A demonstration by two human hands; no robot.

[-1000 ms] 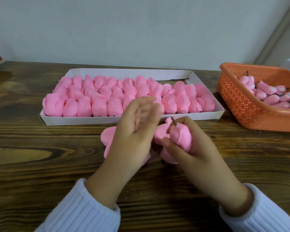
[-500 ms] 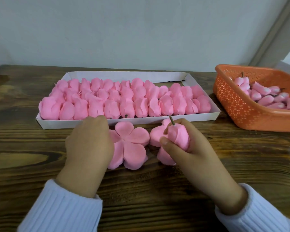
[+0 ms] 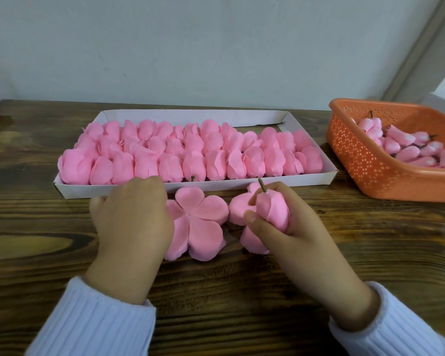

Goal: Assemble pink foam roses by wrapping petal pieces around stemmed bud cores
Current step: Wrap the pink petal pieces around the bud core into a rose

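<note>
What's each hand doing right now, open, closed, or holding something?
Left hand: lies over the flat petal piece, fingers hidden; grip cannot be told.
Right hand: holding the stemmed bud, fingers curled round it.

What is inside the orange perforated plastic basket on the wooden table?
Pink foam bud cores with short dark stems lie heaped inside the orange perforated plastic basket. Its near wall covers the lowest buds and the floor, and the picture's edge cuts off the rest.

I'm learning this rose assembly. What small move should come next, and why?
Probably lift the petal piece with the left hand toward the stem: it lies flat on the table, partly under that hand, while the right hand grips the bud, stem exposed.
</note>
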